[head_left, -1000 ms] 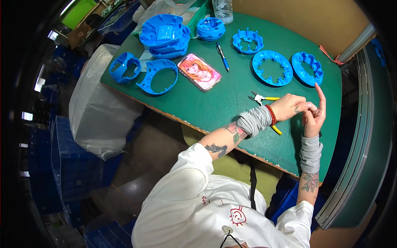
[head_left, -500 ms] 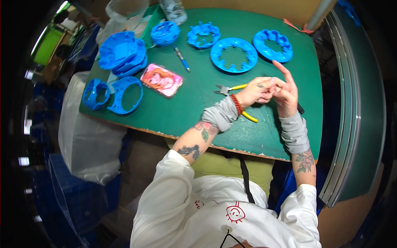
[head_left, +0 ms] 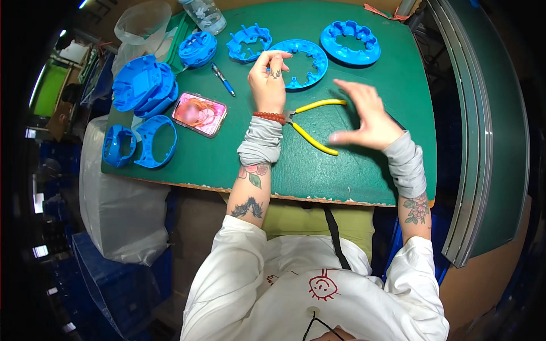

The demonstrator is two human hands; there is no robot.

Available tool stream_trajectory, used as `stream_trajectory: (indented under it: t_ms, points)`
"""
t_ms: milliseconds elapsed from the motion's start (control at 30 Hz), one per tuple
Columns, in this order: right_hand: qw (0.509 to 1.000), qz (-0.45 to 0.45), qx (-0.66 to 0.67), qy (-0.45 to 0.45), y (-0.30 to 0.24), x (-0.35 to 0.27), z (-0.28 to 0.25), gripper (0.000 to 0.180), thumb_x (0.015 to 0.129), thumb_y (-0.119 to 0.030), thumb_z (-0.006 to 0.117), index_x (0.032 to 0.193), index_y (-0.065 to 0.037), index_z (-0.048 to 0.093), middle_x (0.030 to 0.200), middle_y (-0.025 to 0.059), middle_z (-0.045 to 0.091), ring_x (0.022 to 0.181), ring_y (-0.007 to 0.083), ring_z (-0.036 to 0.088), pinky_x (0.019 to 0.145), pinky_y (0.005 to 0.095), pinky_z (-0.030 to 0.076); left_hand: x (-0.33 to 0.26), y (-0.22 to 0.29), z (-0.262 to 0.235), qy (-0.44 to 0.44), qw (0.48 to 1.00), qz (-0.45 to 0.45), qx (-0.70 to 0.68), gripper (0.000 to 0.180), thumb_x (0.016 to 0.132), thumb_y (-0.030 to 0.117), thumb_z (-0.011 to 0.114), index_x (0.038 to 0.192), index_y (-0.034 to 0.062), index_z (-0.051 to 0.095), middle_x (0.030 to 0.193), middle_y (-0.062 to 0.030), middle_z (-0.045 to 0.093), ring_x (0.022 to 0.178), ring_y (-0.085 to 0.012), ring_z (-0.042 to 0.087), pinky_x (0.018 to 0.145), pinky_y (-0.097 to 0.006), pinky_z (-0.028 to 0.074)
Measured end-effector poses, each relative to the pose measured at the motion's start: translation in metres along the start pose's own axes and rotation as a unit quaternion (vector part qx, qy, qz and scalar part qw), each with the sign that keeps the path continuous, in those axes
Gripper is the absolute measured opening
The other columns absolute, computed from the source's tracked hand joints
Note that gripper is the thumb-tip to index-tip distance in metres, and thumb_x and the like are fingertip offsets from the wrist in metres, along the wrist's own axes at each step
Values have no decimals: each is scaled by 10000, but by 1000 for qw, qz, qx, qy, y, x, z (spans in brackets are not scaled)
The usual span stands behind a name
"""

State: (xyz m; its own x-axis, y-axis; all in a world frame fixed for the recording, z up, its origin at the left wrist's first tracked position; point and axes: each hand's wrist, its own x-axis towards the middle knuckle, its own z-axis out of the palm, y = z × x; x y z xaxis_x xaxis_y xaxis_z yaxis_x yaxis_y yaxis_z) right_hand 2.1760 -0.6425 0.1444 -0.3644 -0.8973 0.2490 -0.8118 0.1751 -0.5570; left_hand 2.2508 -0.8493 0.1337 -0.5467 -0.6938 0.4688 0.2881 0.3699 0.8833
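My left hand (head_left: 268,82) is over the table at the left edge of a flat blue plastic ring (head_left: 314,79), covering part of it. Its fingers are bent to the right, thumb apart, with nothing visible between them; I cannot tell if it touches the ring. My right hand (head_left: 369,116) is spread and slightly blurred, holding nothing. Between the hands lie cutting pliers with yellow handles (head_left: 311,138), handles apart, jaws mostly hidden by my left wrist. Behind my left fingers stands a blue ring with posts (head_left: 250,44). A scalloped blue ring (head_left: 350,44) lies farther right.
Left on the green table (head_left: 239,165) are stacked blue housings (head_left: 139,85), a round blue part (head_left: 198,50), two blue frames (head_left: 154,142), a phone in a pink case (head_left: 199,115) and a pen (head_left: 223,79). A clear bottle (head_left: 205,17) stands behind. Metal rails (head_left: 455,142) flank the right.
My hands, together before, have come apart: the left moved left and up to the blue ring, the right opened. The view has shifted, so the table's things appear farther left.
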Motion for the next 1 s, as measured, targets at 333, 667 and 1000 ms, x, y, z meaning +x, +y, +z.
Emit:
stream_trajectory:
  t_ms: [333, 667, 1000]
  points:
    - [999, -22, 11, -29, -12, -2, -5, 1177, 458, -308, 824, 1405, -127, 150, 1249, 170, 361, 1157, 320, 349, 988, 468, 219, 7, -4, -5, 70, 992, -37, -103, 213, 881, 152, 470, 823, 14, 622, 642, 8, 549, 615, -47, 469, 581, -192, 329]
    - [936, -35, 270, 222, 4, -2, -38, 1141, 466, -312, 807, 1379, -122, 149, 1165, 135, 396, 1106, 284, 443, 890, 388, 375, 7, -11, -10, 86, 957, -186, -206, 253, 867, 213, 471, 898, 6, 614, 686, -9, 545, 680, -132, 521, 652, -284, 400]
    - [844, -66, 486, 219, -4, 3, -35, 1030, 614, -264, 642, 1419, -142, 10, 1373, 312, 184, 1275, 445, 262, 1034, 532, 257, 0, 2, 2, -57, 985, -79, -142, 226, 857, 214, 519, 963, 40, 617, 756, -22, 576, 731, -129, 550, 665, -258, 430]
